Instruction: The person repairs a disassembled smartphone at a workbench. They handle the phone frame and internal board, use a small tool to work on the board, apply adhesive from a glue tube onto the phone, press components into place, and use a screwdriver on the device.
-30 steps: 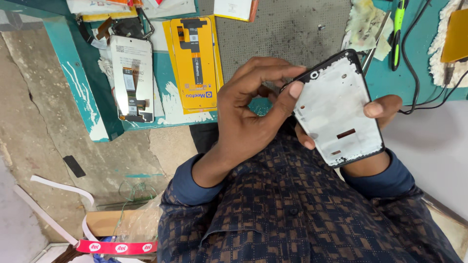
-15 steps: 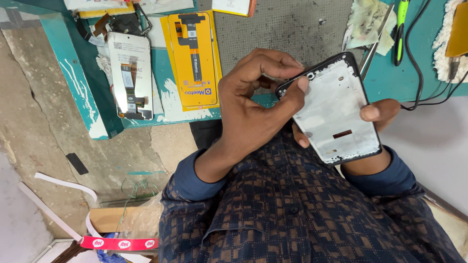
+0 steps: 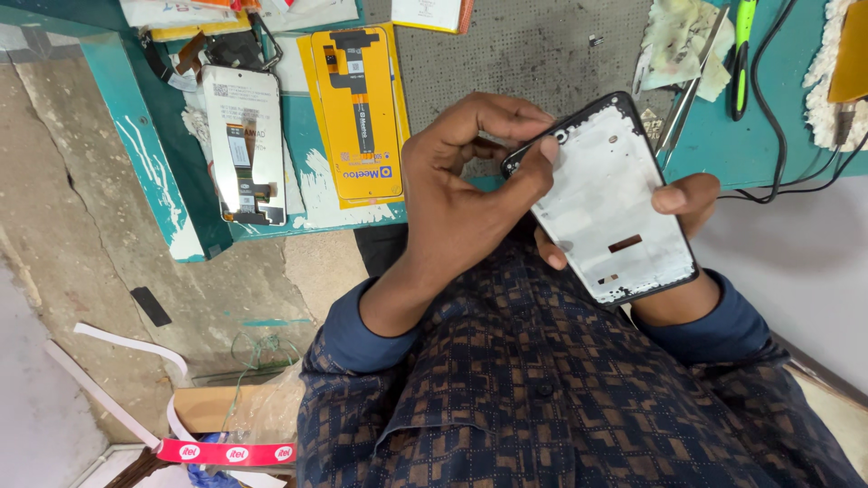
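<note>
A phone middle frame (image 3: 604, 201), black-rimmed with a white inner face, is tilted above my lap at the bench's edge. My right hand (image 3: 684, 197) cradles it from beneath, thumb on its right edge and fingertips showing at the lower left. My left hand (image 3: 461, 185) curls over the frame's top left corner. Its index fingertip presses on the rim next to a small round hole, and the thumb sits behind the corner. Both forearms wear a dark blue patterned shirt (image 3: 542, 398).
On the teal bench (image 3: 136, 126) lie a yellow display part (image 3: 357, 108), a white display part (image 3: 242, 145), a grey perforated mat (image 3: 524, 50), tweezers (image 3: 689, 86), a green-handled tool (image 3: 742, 54), black cables (image 3: 768, 117) and a rag. Concrete floor, a plastic bag and white strips are at left.
My left index fingertip has shifted a little along the frame's top left corner, and the frame has tilted slightly. My right hand keeps the same hold.
</note>
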`<state>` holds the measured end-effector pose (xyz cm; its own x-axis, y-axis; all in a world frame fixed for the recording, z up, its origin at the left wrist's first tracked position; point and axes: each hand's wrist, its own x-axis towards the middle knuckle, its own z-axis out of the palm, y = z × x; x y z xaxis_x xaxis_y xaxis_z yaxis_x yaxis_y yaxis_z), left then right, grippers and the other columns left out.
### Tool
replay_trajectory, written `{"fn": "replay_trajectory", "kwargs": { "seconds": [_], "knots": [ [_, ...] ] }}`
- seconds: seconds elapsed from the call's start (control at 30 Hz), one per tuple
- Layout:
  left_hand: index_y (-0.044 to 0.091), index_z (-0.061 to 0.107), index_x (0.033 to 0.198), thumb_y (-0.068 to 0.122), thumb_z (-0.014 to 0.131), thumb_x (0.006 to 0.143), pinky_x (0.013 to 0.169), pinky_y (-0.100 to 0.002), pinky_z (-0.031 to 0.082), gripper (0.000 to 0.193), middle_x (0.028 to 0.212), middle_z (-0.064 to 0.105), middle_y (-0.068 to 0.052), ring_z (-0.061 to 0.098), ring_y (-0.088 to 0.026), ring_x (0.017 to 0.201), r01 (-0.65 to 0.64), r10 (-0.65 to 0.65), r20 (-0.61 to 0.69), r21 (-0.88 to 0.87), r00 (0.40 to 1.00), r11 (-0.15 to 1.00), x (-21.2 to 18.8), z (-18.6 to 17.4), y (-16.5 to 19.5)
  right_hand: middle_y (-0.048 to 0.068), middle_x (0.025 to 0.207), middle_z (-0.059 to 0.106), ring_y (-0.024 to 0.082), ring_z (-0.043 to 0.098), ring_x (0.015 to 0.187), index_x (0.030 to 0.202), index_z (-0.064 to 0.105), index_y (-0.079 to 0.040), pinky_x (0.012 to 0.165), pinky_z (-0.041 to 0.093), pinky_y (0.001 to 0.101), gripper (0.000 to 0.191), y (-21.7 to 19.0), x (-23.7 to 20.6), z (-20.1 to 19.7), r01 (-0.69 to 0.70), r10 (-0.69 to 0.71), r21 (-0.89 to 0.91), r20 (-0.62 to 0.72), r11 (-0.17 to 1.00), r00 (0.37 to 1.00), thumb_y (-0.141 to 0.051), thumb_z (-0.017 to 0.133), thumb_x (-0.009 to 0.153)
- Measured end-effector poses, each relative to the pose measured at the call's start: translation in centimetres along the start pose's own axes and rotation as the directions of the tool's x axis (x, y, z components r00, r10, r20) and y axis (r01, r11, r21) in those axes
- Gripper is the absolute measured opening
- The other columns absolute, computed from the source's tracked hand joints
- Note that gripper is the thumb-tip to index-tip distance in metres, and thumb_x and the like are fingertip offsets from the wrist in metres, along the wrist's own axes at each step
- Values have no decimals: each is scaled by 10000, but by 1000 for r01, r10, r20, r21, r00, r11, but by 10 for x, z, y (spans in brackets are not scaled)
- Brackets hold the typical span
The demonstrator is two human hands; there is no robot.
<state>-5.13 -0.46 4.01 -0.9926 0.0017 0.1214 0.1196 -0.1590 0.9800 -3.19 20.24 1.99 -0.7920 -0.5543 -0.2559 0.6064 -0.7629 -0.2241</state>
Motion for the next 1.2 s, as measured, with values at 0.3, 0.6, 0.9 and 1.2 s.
{"fn": "replay_trajectory", "kwargs": {
  "seconds": [0.3, 0.6, 0.9, 1.2],
  "knots": [
    [80, 388, 733, 533, 513, 1106, 563, -278, 273, 600, 719, 423, 43, 402, -92, 570, -168, 158, 130, 65, 979, 984, 6, -1, 20, 305, 1236, 608, 419, 637, 903, 1406, 494, 53, 742, 536, 527, 764, -11, 13, -27, 60, -65, -121, -42, 991, 997, -325, 664, 765],
    [36, 474, 643, 600, 386, 1127, 427, -299, 354, 749, 520, 458, 12, 488, -66, 464, -67, 62, 231, 12, 971, 998, 57, 28, 20, 290, 1237, 640, 447, 666, 938, 1475, 467, 43, 775, 546, 561, 821, -23, 17, -51, 142, -145, -151, -7, 978, 989, -325, 659, 766],
    [34, 507, 963, 280, 764, 1001, 629, -215, 412, 357, 844, 483, 14, 450, -55, 730, -82, 96, -78, 164, 992, 983, 30, 40, -2, 287, 1268, 592, 455, 651, 1039, 1457, 454, 62, 843, 535, 583, 775, -28, 8, -46, 154, -151, -55, 51, 987, 987, -274, 649, 786],
    [-18, 670, 1305, 191, 730, 1017, 833, -273, 551, 361, 1151, 699, -102, 639, -125, 999, 392, -409, 34, -368, 912, 843, 17, 47, -32, 304, 1325, 565, 475, 637, 1107, 1547, 418, 85, 889, 562, 649, 885, -19, 11, -38, 163, -163, -232, 20, 959, 986, -290, 661, 783]
  ]
}}
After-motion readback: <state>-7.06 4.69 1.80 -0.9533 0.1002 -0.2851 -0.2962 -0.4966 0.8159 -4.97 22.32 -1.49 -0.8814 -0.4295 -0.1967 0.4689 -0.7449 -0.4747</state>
